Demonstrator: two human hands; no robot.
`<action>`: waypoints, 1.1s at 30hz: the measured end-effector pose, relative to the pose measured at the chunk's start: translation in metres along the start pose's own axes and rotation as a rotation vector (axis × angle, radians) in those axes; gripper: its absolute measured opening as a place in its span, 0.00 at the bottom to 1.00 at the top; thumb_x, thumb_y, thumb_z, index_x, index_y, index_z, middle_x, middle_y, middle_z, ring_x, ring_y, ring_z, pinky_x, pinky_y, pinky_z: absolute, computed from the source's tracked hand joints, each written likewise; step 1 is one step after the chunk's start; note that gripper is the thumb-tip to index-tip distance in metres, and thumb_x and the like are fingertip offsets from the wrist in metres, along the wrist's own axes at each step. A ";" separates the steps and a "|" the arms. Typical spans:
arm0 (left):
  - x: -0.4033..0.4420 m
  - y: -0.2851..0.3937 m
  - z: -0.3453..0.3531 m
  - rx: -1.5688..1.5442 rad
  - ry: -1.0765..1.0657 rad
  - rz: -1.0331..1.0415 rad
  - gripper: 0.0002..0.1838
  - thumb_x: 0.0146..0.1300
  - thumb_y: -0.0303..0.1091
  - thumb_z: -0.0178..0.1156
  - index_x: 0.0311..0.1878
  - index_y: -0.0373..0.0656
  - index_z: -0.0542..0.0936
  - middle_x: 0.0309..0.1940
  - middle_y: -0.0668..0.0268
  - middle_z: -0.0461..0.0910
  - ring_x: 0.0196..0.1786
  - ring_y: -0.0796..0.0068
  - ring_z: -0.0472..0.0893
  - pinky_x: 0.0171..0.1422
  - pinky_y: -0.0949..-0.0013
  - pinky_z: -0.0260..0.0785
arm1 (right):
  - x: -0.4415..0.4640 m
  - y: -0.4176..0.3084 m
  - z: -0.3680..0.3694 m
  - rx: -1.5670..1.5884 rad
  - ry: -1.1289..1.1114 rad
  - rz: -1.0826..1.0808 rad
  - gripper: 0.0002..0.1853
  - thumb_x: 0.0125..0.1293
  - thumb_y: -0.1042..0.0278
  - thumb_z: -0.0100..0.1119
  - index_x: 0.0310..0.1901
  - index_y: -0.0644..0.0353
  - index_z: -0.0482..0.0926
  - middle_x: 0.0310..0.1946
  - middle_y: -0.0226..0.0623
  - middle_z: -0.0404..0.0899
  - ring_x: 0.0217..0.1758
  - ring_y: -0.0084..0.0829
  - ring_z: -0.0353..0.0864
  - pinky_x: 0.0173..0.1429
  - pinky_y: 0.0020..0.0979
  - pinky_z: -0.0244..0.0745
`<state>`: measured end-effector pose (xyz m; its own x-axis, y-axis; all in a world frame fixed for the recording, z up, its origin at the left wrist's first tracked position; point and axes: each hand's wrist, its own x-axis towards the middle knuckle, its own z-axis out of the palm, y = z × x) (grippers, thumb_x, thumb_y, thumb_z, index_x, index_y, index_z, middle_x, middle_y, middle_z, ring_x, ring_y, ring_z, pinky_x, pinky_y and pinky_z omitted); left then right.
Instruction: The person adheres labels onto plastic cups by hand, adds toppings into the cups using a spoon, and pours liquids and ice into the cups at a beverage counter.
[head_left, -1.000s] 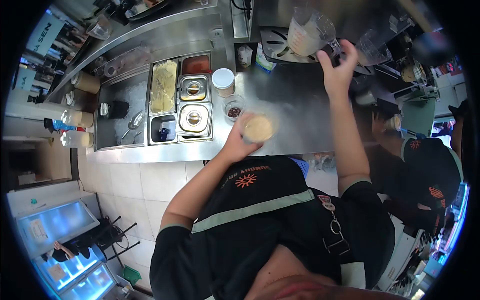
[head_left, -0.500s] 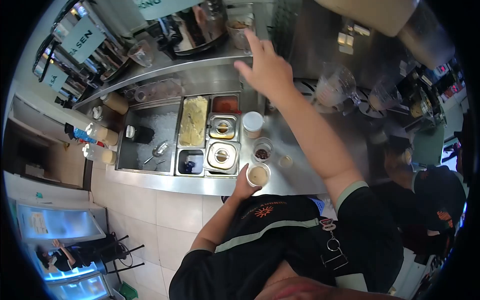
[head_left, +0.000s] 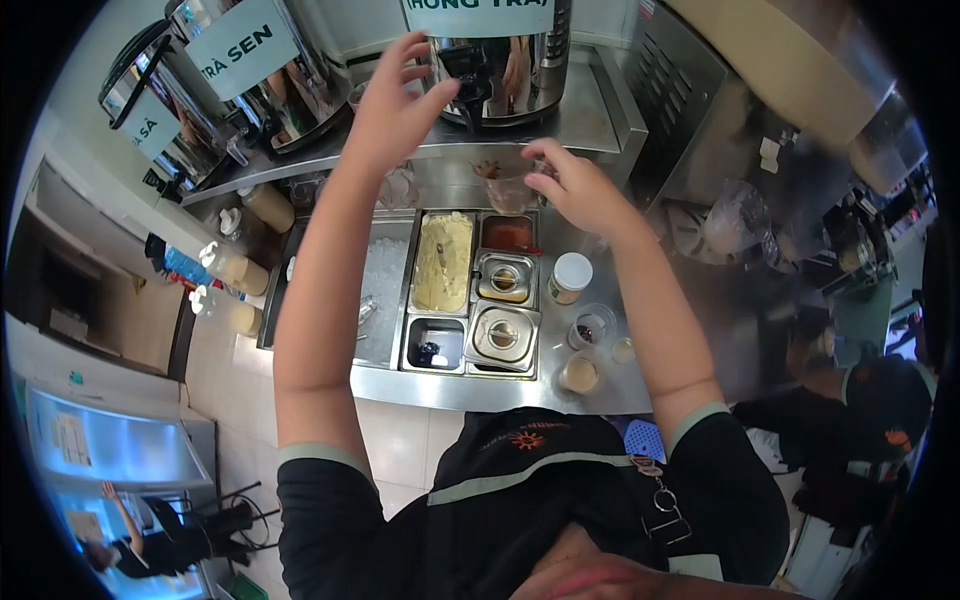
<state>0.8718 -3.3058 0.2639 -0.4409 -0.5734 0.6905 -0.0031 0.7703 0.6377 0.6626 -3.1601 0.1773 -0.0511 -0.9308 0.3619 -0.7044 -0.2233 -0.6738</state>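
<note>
My left hand is raised with its fingers apart, beside the black tap of a steel drink dispenser. My right hand is closed at the side of a clear cup and holds it below the dispenser shelf, over the back of the counter. Something brown sticks up at the cup's rim; I cannot make out what it is. Near the counter's front edge stands a cup of beige liquid. Behind it are a clear cup with dark bits and a white-lidded jar.
Steel pans hold a pale yellow spread and a red filling; two more have lids. An ice bin lies to their left, with pump bottles beyond. A measuring jug stands right. A co-worker is at far right.
My left hand has let go of the beige drink and risen to the dispenser tap. My right hand has taken the clear cup from the shelf and brought it lower. The view has shifted.
</note>
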 end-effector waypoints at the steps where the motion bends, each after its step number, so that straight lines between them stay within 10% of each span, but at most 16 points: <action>1: 0.022 -0.009 0.001 -0.010 -0.012 0.009 0.31 0.63 0.29 0.67 0.69 0.39 0.68 0.62 0.58 0.75 0.61 0.68 0.77 0.62 0.66 0.72 | 0.007 -0.001 0.010 -0.005 0.015 0.009 0.17 0.71 0.63 0.59 0.58 0.55 0.73 0.39 0.45 0.83 0.43 0.42 0.83 0.49 0.38 0.75; 3: 0.050 -0.019 0.004 -0.055 -0.435 -0.146 0.24 0.62 0.26 0.67 0.62 0.40 0.76 0.51 0.62 0.84 0.50 0.72 0.84 0.53 0.70 0.75 | 0.023 0.004 0.020 0.154 -0.005 0.088 0.21 0.73 0.66 0.58 0.64 0.59 0.68 0.36 0.35 0.79 0.37 0.25 0.75 0.44 0.30 0.72; 6: 0.055 -0.027 0.008 -0.158 -0.452 -0.035 0.19 0.63 0.23 0.66 0.57 0.38 0.79 0.42 0.64 0.87 0.44 0.74 0.85 0.50 0.71 0.77 | 0.032 0.010 0.020 0.279 0.011 0.081 0.24 0.73 0.67 0.58 0.67 0.60 0.66 0.35 0.31 0.76 0.35 0.20 0.72 0.40 0.27 0.71; 11: 0.040 -0.035 0.012 -0.126 -0.368 0.059 0.19 0.63 0.22 0.66 0.57 0.38 0.78 0.43 0.63 0.87 0.45 0.75 0.86 0.52 0.70 0.77 | 0.037 0.009 0.015 0.271 -0.010 0.124 0.26 0.73 0.66 0.58 0.70 0.58 0.65 0.35 0.27 0.75 0.34 0.19 0.70 0.35 0.25 0.70; 19: 0.037 -0.024 0.008 -0.011 -0.389 0.050 0.20 0.65 0.22 0.64 0.60 0.36 0.76 0.48 0.63 0.84 0.49 0.75 0.84 0.56 0.72 0.77 | 0.042 0.008 0.021 0.150 0.071 0.040 0.27 0.70 0.61 0.62 0.67 0.58 0.69 0.39 0.38 0.81 0.44 0.30 0.78 0.53 0.34 0.73; 31: 0.038 -0.037 0.013 -0.041 -0.287 0.153 0.18 0.61 0.27 0.68 0.55 0.41 0.80 0.39 0.64 0.87 0.39 0.71 0.86 0.47 0.69 0.78 | 0.040 0.002 0.024 0.187 0.048 0.048 0.26 0.69 0.63 0.63 0.67 0.59 0.70 0.33 0.31 0.78 0.35 0.22 0.73 0.42 0.29 0.71; 33: 0.040 -0.034 0.010 0.054 -0.397 0.078 0.23 0.65 0.26 0.65 0.63 0.41 0.74 0.54 0.63 0.82 0.54 0.73 0.82 0.57 0.69 0.76 | 0.041 0.002 0.025 0.197 0.055 0.052 0.26 0.70 0.63 0.63 0.67 0.59 0.70 0.33 0.31 0.78 0.35 0.22 0.73 0.42 0.28 0.71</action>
<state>0.8458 -3.3522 0.2664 -0.7541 -0.3685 0.5437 0.0017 0.8267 0.5626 0.6769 -3.2057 0.1745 -0.1256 -0.9266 0.3544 -0.5483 -0.2329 -0.8032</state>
